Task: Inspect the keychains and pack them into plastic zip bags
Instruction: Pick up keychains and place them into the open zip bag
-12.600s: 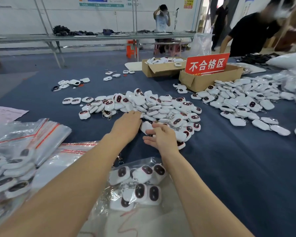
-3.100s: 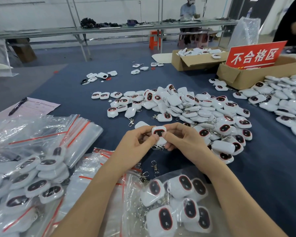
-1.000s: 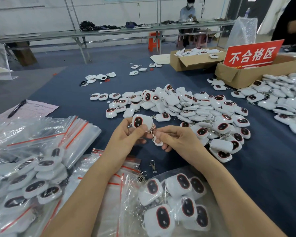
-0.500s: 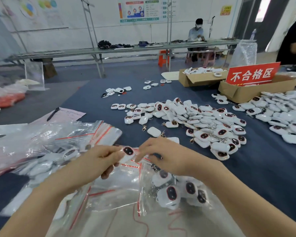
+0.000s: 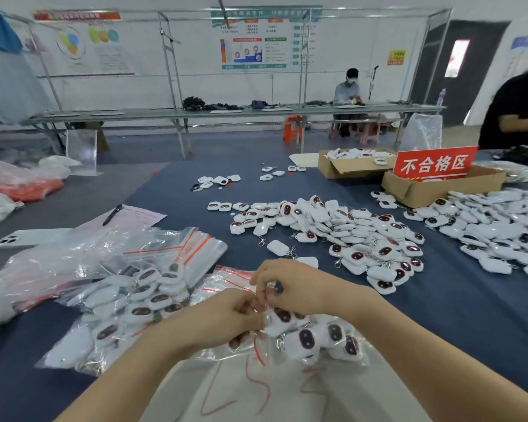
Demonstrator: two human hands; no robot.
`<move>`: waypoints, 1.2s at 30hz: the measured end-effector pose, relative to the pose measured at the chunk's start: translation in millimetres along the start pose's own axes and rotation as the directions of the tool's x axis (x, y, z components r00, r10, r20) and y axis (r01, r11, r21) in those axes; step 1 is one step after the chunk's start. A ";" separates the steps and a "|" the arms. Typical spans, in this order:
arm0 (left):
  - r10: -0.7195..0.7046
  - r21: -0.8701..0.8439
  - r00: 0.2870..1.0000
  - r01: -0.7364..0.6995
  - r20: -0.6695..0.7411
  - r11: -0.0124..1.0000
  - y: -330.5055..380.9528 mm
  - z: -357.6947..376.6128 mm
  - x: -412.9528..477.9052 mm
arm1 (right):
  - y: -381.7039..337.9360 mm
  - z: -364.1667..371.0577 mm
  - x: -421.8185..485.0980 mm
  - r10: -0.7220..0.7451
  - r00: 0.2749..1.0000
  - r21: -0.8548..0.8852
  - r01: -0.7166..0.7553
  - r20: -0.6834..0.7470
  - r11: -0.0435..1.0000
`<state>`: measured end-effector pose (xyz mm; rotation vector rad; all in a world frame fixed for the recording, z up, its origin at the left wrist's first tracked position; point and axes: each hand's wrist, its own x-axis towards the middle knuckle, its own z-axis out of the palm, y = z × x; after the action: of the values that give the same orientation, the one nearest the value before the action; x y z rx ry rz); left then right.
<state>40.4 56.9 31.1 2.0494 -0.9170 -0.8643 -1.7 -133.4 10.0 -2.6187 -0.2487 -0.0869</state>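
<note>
Your left hand (image 5: pixel 226 318) and right hand (image 5: pixel 296 287) meet at the mouth of a zip bag (image 5: pixel 253 351).
The fingers of both hands are curled and pinch its top edge. The zip bag lies on the blue surface (image 5: pixel 439 315) just in front of you, with several white keychains (image 5: pixel 305 339) inside. The loose keychain pile (image 5: pixel 348 229) lies beyond your hands, and the filled bags (image 5: pixel 141 296) lie to your left.

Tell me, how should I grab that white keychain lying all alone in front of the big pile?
Come down from above and pinch the lone keychain across its two longer edges. It lies flat, blank side up, with bare tablecloth all around, so fingers fit either side. Its metal clip trails to the right; that is fiddlier.
</note>
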 end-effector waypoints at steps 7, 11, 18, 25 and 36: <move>-0.079 -0.472 0.973 0.175 0.218 0.864 10.0 17.4 22.0 | -4.3 -14.8 -6.2 0.039 0.996 0.130 -0.029 -0.075 0.991; -0.079 -0.481 0.968 0.189 0.238 0.856 5.8 16.8 22.3 | -6.2 -19.2 -11.5 0.036 0.996 0.203 -0.017 -0.088 0.979; -0.146 -0.286 0.989 0.150 0.036 0.946 -12.5 -22.1 23.2 | 39.4 -31.6 -25.0 0.397 0.850 0.466 -0.212 -0.346 0.859; -0.017 -0.122 0.956 -0.020 -0.292 0.992 5.0 -29.9 90.2 | 95.5 -6.7 -31.5 0.677 0.645 0.498 -0.483 -0.353 0.720; 0.405 0.605 0.896 -0.221 -0.184 0.765 10.7 31.1 187.2 | 122.9 1.3 -24.5 0.605 0.719 0.547 -0.371 -0.343 0.751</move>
<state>110.2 -109.7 -28.2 2.3261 -1.4160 -0.0604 -2.1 -242.0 -52.7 -2.0166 0.5787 -0.4613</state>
